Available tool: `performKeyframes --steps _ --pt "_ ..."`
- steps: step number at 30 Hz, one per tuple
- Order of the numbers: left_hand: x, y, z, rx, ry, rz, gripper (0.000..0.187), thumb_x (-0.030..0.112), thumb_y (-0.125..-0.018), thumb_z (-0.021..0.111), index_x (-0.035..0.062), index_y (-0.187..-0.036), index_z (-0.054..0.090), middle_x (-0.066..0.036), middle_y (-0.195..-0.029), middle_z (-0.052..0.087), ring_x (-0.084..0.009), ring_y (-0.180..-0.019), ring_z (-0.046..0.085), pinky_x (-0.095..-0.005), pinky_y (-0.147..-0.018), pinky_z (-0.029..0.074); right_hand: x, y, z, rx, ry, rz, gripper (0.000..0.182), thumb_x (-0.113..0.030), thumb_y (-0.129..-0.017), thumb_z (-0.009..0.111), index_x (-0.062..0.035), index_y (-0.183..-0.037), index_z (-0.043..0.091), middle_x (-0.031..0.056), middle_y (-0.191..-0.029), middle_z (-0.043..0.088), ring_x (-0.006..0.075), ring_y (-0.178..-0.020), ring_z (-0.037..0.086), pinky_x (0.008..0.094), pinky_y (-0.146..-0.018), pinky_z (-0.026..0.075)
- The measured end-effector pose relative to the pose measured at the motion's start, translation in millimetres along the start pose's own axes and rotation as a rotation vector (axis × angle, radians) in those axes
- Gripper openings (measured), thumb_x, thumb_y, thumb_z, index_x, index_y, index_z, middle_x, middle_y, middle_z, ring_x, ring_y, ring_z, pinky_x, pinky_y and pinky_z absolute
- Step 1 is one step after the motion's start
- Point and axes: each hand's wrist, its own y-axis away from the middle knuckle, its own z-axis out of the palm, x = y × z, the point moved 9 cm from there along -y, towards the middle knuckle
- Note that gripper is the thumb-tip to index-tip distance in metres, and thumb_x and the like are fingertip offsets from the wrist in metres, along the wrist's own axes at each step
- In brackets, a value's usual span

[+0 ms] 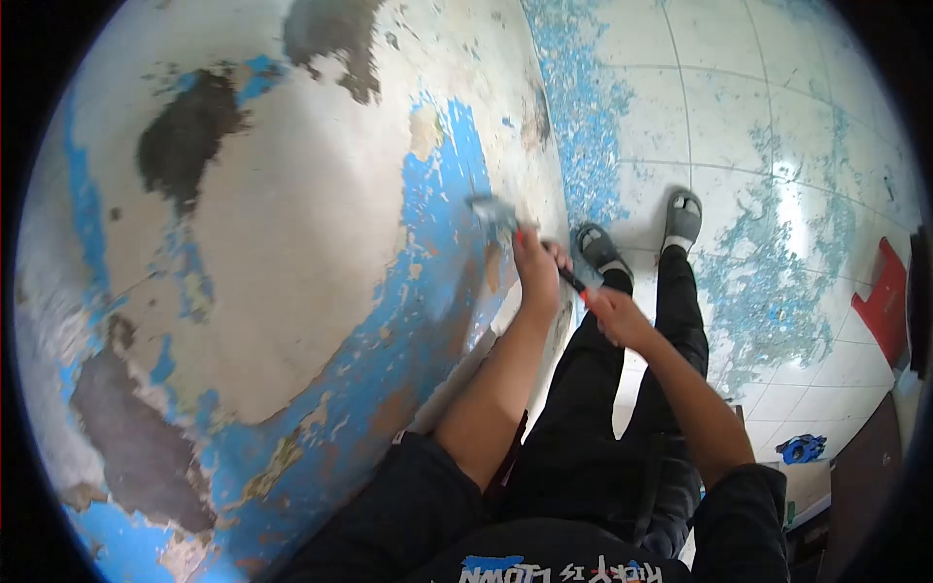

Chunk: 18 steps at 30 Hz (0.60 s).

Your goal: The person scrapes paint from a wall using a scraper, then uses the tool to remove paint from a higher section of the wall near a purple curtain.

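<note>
Both of my hands grip one long-handled scraper (575, 280) with a black and red handle. Close to the blade, my left hand (538, 267) is wrapped round the front of the handle. Farther back, my right hand (618, 317) closes on its rear end. The metal blade (493, 211), a little blurred, is at the wall's blue paint (442, 189); whether its edge touches cannot be made out. Around that blue patch the wall (292, 243) shows pale, stripped areas and dark grey bare spots.
Blue paint flakes (583, 126) lie on the tiled floor (719, 107) along the wall and in a patch by my sandalled feet (683, 216). At the right are a red object (882, 303) and a blue bundle (801, 448), near a dark brown piece (868, 466).
</note>
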Motion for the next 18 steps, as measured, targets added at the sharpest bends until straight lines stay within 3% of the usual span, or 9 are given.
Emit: performKeyframes --steps 2,3,8,14,15,18 --pt "-24.2 14.7 -13.7 0.009 0.055 -0.059 0.034 0.047 -0.102 0.040 0.0136 -0.105 0.039 -0.003 -0.066 0.041 -0.0159 -0.052 0.044 -0.0342 -0.051 0.044 23.0 9.7 -0.2 -0.011 0.028 -0.004 0.048 -0.050 -0.096 0.054 -0.0026 -0.091 0.063 0.0018 -0.065 0.053 0.0103 -0.061 0.050 0.0303 -0.055 0.041" --pt "12.7 71.5 -2.2 0.005 0.086 -0.053 0.033 0.047 -0.103 0.040 0.0138 -0.104 0.039 -0.002 -0.067 0.042 -0.0159 -0.053 0.044 -0.0342 -0.052 0.044 -11.0 60.8 3.4 -0.011 0.071 -0.030 0.046 -0.048 -0.096 0.056 -0.0029 -0.092 0.062 0.0013 -0.064 0.053 0.0095 -0.060 0.050 0.0298 -0.054 0.041" --pt "33.2 154.1 18.4 -0.131 0.246 -0.104 0.031 0.045 -0.104 0.039 0.0141 -0.099 0.037 -0.003 -0.071 0.042 -0.0172 -0.061 0.047 -0.0375 -0.064 0.047 -73.2 170.4 -13.1 -0.035 0.013 0.015 0.032 -0.037 -0.095 0.062 -0.0055 -0.103 0.058 -0.0019 -0.060 0.050 0.0057 -0.049 0.045 0.0246 -0.045 0.035" --pt "116.4 267.1 99.7 -0.427 0.251 0.061 0.033 0.047 -0.103 0.040 0.0150 -0.096 0.038 -0.003 -0.076 0.043 -0.0177 -0.067 0.047 -0.0392 -0.070 0.046 -131.7 265.5 -43.4 0.044 -0.017 -0.124 0.028 -0.026 -0.094 0.065 -0.0039 -0.108 0.056 -0.0008 -0.058 0.049 0.0076 -0.045 0.041 0.0248 -0.042 0.030" --pt "126.1 282.0 111.1 -0.486 0.251 0.101 0.032 0.047 -0.103 0.041 0.0164 -0.098 0.038 -0.003 -0.077 0.043 -0.0177 -0.069 0.047 -0.0399 -0.072 0.046 -135.5 278.4 -49.6 0.039 -0.033 -0.125 0.035 -0.035 -0.092 0.068 -0.0057 -0.110 0.059 -0.0016 -0.062 0.053 0.0059 -0.052 0.044 0.0250 -0.046 0.032" --pt "152.2 329.3 137.7 -0.522 0.272 0.151 0.034 0.047 -0.103 0.041 0.0132 -0.097 0.039 -0.005 -0.078 0.046 -0.0184 -0.070 0.048 -0.0406 -0.074 0.046 -175.1 319.9 -62.4 0.056 -0.009 -0.223 0.032 -0.030 -0.093 0.067 -0.0029 -0.109 0.059 -0.0027 -0.063 0.053 0.0050 -0.053 0.043 0.0242 -0.047 0.031"
